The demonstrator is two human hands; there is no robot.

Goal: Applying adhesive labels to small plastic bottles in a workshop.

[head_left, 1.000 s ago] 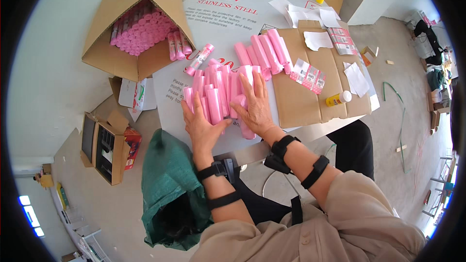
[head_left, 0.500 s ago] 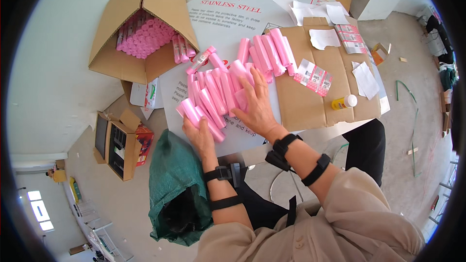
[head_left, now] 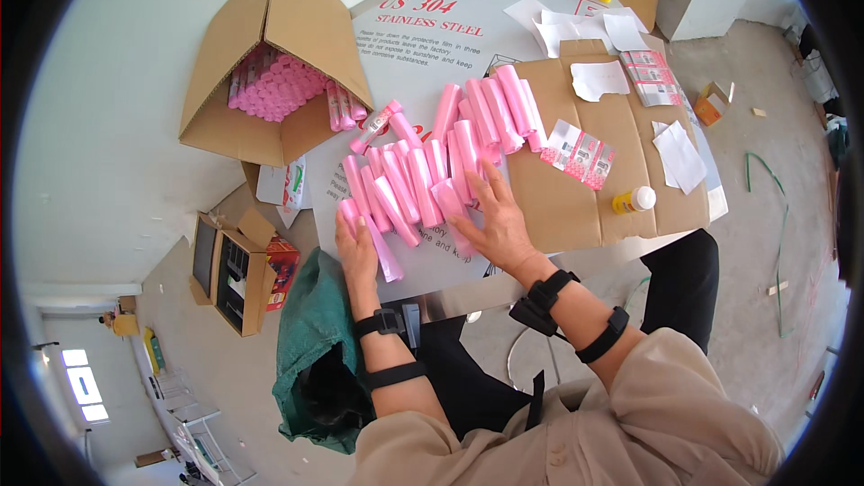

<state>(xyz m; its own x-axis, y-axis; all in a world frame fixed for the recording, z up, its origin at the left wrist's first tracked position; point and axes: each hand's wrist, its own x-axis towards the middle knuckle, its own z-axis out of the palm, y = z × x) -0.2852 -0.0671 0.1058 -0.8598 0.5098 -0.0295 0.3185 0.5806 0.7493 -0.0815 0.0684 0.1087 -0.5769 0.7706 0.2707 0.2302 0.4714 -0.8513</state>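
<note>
1. the left hand [head_left: 358,247] lies flat, fingers spread, on the near left end of a heap of pink tubes [head_left: 423,182], its fingertips touching the lowest tubes; it clamps nothing.
2. the right hand [head_left: 493,220] lies open and palm down at the heap's right edge, at about 3 o'clock from the left hand, fingers resting on a tube and on the table sheet; it grips nothing either.
3. the two hands are apart, with several tubes between them.
4. the pink tubes lie side by side in a loose fan on the white table [head_left: 423,63], running from the hands toward 12 o'clock; the far ones overlap the edge of a flat cardboard sheet [head_left: 576,207].
5. on that cardboard, at 2 o'clock from the right hand, lies a strip of pink-and-white labels [head_left: 578,153]; at 3 o'clock stands a small yellow bottle with a white cap [head_left: 634,200].
6. white paper scraps [head_left: 679,155] lie farther out on the cardboard, toward 2 o'clock.
7. at 11 o'clock from the left hand an open cardboard box [head_left: 270,72] lies on its side, packed with more pink tubes; a few spill from its mouth.
8. at 6 o'clock from the left hand a green bag [head_left: 310,351] sits on the floor, beside the person's knee.
9. at 9 o'clock, on the floor, a smaller open carton [head_left: 229,270] holds dark items.
10. both forearms wear black straps at the wrist.
</note>
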